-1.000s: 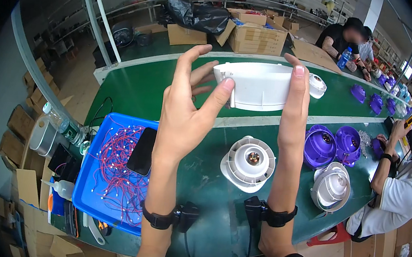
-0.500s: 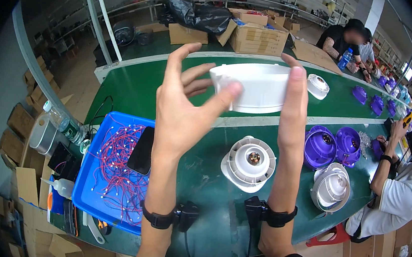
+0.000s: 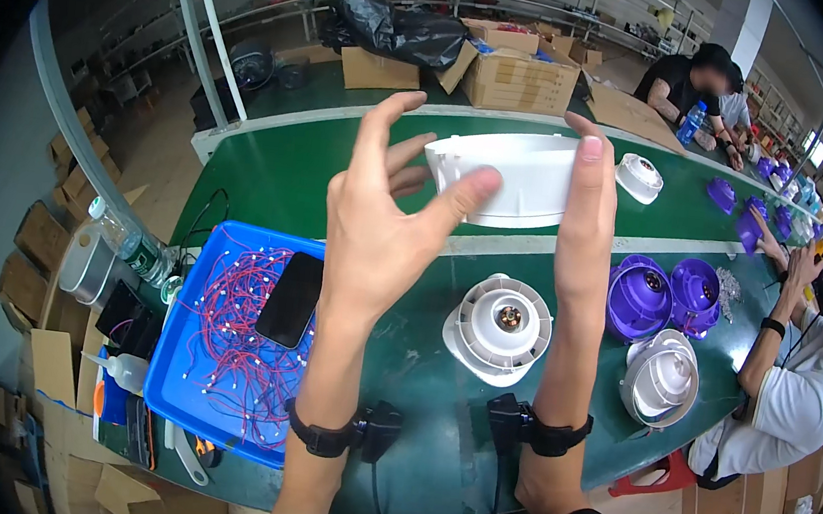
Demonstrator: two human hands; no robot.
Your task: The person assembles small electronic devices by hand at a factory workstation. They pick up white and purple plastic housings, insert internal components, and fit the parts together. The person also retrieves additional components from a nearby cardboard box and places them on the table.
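Observation:
A white plastic housing part (image 3: 524, 184), shallow and curved, is held up over the bench. My left hand (image 3: 385, 219) is at its left end, thumb lying along the front wall and the other fingers curled up behind. At the right end my right hand (image 3: 588, 200) grips it, with its far fingers hidden behind the part. Beneath, on the bench, sits a white round ribbed assembly (image 3: 498, 328) with a copper-coloured centre. A white round housing (image 3: 661, 377) is right of my right forearm, with purple housings (image 3: 640, 296) behind it.
On the left, a blue tray (image 3: 212, 434) holds red-and-blue wires (image 3: 239, 369) and a black phone (image 3: 291, 300). Another white housing (image 3: 639, 179) stands at the back. A co-worker in a white shirt (image 3: 806, 364) sits at right; cartons (image 3: 520, 80) stand beyond.
My left hand has shifted slightly right, its thumb further along the white part. At right, a co-worker's hand now reaches to a purple housing.

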